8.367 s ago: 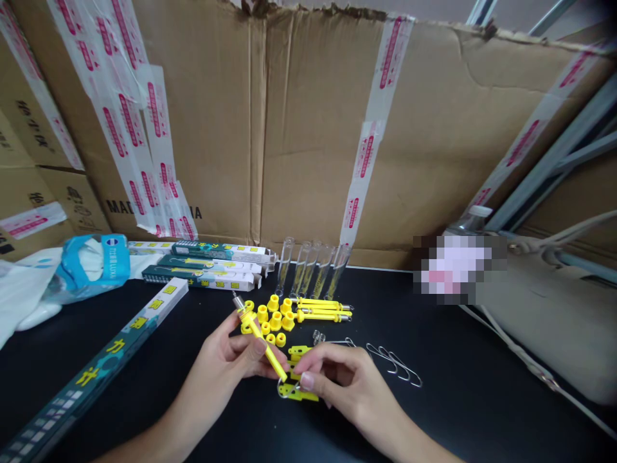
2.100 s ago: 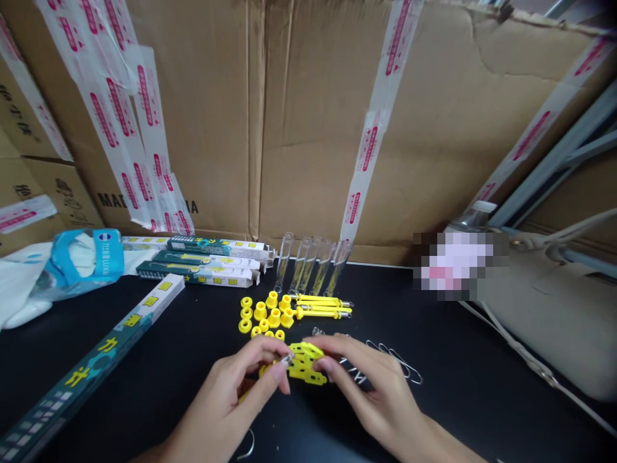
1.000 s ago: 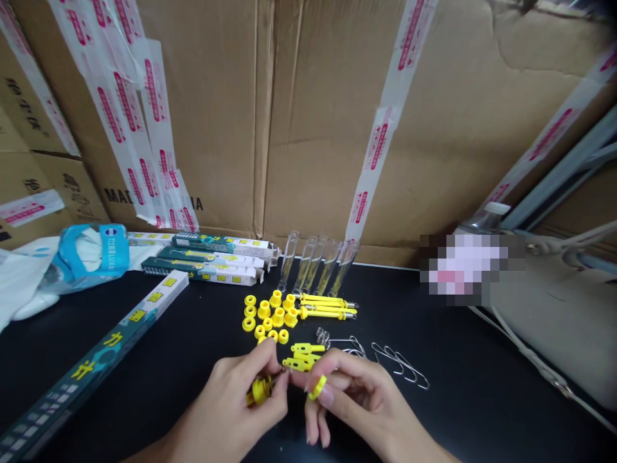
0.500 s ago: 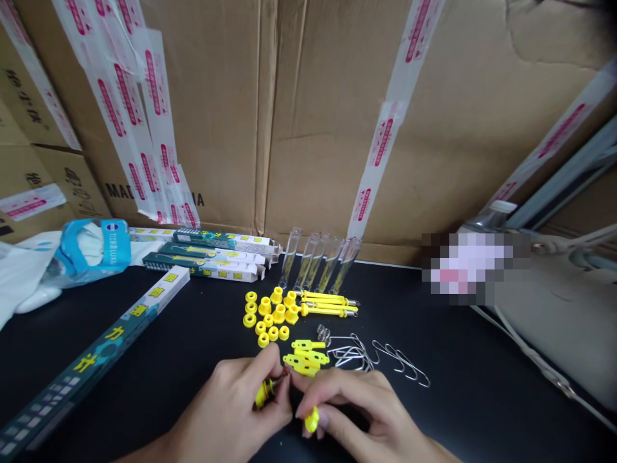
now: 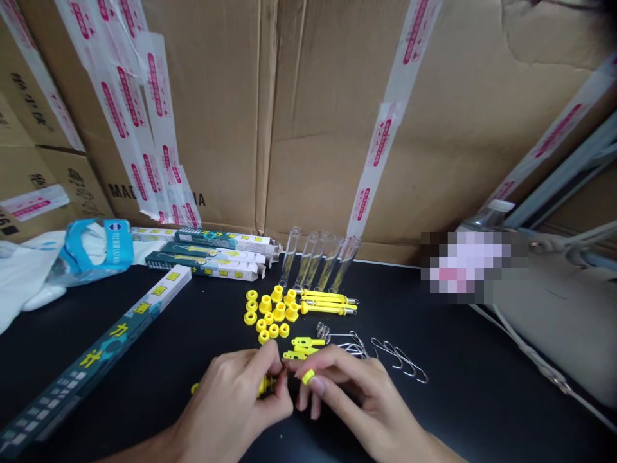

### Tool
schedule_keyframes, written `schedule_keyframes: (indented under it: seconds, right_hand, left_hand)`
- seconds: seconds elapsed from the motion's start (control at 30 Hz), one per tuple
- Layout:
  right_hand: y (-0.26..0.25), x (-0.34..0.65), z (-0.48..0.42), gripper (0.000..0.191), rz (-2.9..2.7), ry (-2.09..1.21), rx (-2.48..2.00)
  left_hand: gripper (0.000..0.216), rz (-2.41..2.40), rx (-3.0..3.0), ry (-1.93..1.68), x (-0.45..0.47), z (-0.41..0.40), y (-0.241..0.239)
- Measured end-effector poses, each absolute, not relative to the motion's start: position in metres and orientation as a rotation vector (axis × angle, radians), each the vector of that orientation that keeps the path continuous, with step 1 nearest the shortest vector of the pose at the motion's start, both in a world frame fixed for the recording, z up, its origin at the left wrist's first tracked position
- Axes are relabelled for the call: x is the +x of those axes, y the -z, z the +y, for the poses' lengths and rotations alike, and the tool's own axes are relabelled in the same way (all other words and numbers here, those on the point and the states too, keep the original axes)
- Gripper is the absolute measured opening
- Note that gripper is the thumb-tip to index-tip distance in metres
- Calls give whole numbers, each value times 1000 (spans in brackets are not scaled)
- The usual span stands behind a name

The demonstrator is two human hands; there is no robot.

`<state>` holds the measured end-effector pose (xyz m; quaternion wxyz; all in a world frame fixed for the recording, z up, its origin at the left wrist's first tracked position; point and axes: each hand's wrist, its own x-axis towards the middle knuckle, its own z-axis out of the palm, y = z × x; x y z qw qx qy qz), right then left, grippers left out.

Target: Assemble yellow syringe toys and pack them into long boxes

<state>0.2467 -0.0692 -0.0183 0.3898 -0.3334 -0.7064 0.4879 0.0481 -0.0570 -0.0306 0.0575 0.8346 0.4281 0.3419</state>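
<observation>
Now my right hand (image 5: 355, 393) pinches a cap (image 5: 308, 377), higher at the frame's lower centre than a moment ago, so nearer the mostly hidden rod (image 5: 263, 387) my left hand (image 5: 235, 389) grips, the two unjoined

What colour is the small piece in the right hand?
The small piece is bright yellow; the head view shows it best.

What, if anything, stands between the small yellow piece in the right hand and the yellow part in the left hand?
Fingertips of the left hand do: they close beside the yellow part, on the side facing the small yellow piece in the right hand. No loose part shows between.
</observation>
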Motion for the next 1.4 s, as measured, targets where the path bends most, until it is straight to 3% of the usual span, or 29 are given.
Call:
schedule_keyframes:
  seconds: [0.17,0.37,1.0,1.23,1.4]
  right_hand:
    - [23,247,-68,19,-1747,-1234,-954]
    - [24,246,-67,20,-1864,-989,-1075]
    - [23,241,-74,19,-2000,-623,-1037]
    - [30,240,-76,21,-2084,-258,-940]
    - [35,240,-76,19,-2143,-180,-948]
  left_hand:
    - [18,1303,2559,-1059,48,-59,26]
    - [19,1337,2637,-1128,49,-60,24]
    - [21,1356,2775,-1121,49,-59,22]
    - [24,1335,2875,-1118,47,-59,24]
    - [29,1327,2995,-1118,48,-59,24]
